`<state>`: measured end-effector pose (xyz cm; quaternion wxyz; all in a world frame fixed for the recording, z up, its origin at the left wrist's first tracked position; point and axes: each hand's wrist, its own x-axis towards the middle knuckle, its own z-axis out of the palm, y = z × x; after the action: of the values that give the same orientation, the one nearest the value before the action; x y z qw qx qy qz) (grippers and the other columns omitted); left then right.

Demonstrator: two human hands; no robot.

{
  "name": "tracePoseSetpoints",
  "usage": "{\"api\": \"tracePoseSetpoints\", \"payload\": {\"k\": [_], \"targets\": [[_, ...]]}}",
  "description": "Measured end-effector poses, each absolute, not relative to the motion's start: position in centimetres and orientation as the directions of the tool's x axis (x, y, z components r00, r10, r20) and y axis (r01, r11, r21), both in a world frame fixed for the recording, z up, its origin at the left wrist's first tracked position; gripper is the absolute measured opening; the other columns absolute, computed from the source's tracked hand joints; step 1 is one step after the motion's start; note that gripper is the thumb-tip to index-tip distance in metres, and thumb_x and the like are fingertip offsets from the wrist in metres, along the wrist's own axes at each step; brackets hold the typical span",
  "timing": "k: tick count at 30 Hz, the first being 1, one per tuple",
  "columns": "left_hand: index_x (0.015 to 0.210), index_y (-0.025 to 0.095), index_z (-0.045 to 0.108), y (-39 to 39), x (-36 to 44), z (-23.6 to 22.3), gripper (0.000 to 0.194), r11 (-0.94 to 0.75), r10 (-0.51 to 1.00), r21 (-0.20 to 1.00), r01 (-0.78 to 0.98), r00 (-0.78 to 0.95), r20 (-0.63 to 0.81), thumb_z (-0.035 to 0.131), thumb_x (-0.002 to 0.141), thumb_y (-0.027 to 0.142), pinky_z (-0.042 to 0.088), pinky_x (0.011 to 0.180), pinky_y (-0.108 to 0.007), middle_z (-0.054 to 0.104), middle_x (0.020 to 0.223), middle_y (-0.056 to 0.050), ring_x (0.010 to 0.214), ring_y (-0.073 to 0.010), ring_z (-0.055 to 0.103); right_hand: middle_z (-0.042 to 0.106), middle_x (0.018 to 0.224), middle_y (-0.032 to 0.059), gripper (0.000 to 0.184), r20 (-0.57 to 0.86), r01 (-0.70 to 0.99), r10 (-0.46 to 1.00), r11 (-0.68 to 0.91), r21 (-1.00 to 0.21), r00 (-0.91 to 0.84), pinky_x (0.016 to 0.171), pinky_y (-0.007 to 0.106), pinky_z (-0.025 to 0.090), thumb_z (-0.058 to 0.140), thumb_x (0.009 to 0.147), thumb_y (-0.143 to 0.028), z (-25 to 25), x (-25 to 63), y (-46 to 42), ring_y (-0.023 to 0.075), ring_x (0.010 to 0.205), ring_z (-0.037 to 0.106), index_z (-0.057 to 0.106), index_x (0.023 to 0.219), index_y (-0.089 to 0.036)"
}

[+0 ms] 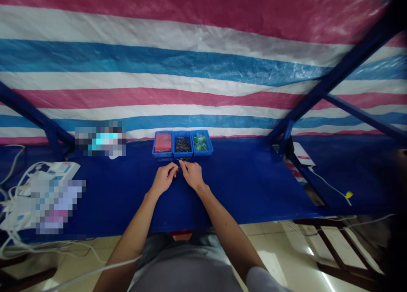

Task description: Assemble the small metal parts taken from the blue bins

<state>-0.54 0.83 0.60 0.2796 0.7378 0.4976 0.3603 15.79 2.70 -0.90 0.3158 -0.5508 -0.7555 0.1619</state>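
Note:
Over the blue table [241, 186], my left hand [164, 177] and my right hand [192, 174] are close together, fingers bent into pinches. A thin, pale sliver [179, 167] shows between the fingertips; its kind is too small to tell. Just beyond the hands, small thin dark pieces [183, 159] lie in front of the bins. Three blue bins stand side by side there: the left bin [163, 154] has flat red material, the middle bin [182, 154] small dark metal pieces like screws, and the right bin [203, 153] green and clear pieces.
White power strips and tangled cables [19, 198] occupy the table's left end, beside a blurred-out patch. On the right, a white box-like device [303, 154] has a cable attached. Blue frame bars [305, 103] slant up before a striped tarp [190, 63].

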Motion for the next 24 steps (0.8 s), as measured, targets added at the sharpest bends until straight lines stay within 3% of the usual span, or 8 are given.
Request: {"api": "tracePoseSetpoints", "payload": {"k": [4, 10, 14, 24], "targets": [[0.080, 0.019, 0.059, 0.78, -0.59, 0.66, 0.030, -0.347, 0.937, 0.779, 0.523, 0.236, 0.259, 0.044, 0.100, 0.034, 0.041, 0.066, -0.024, 0.061, 0.064, 0.001, 0.060, -0.0136, 0.057, 0.068, 0.070, 0.0034, 0.052, 0.281, 0.666, 0.935, 0.353, -0.657, -0.217, 0.061, 0.025, 0.031, 0.034, 0.106, -0.046, -0.65, 16.15, 2.68, 0.0155, 0.065, 0.061, 0.065, 0.074, -0.020], [0.080, 0.019, 0.057, 0.91, -0.80, 0.54, 0.031, -0.309, 0.951, 0.813, 0.494, 0.172, 0.257, 0.043, 0.101, 0.037, 0.040, 0.065, -0.024, 0.057, 0.063, 0.003, 0.060, -0.0134, 0.056, 0.069, 0.087, 0.0021, 0.024, 0.387, 0.476, 0.859, 0.510, -0.716, -0.336, 0.070, 0.023, 0.039, 0.044, 0.103, -0.036, -0.16, 16.66, 2.65, 0.0147, 0.074, 0.061, 0.062, 0.099, -0.021], [0.081, 0.019, 0.058, 0.92, -0.83, 0.44, 0.031, -0.308, 0.951, 0.814, 0.492, 0.178, 0.253, 0.043, 0.101, 0.038, 0.040, 0.065, -0.024, 0.057, 0.063, 0.002, 0.060, -0.0134, 0.055, 0.066, 0.083, 0.0019, 0.027, 0.385, 0.469, 0.853, 0.518, -0.715, -0.353, 0.070, 0.023, 0.038, 0.042, 0.104, -0.033, -0.42, 16.65, 2.80, 0.0144, 0.072, 0.059, 0.061, 0.089, -0.021], [0.073, 0.018, 0.054, 0.75, -0.67, 0.52, 0.035, -0.342, 0.938, 0.785, 0.516, 0.239, 0.252, 0.043, 0.101, 0.036, 0.038, 0.064, -0.024, 0.058, 0.064, 0.002, 0.058, -0.0123, 0.054, 0.062, 0.066, 0.0005, 0.046, 0.290, 0.599, 0.885, 0.462, -0.654, -0.365, 0.062, 0.024, 0.029, 0.037, 0.106, -0.043, -0.73, 16.52, 2.76, 0.0129, 0.060, 0.054, 0.061, 0.074, -0.020]]}}
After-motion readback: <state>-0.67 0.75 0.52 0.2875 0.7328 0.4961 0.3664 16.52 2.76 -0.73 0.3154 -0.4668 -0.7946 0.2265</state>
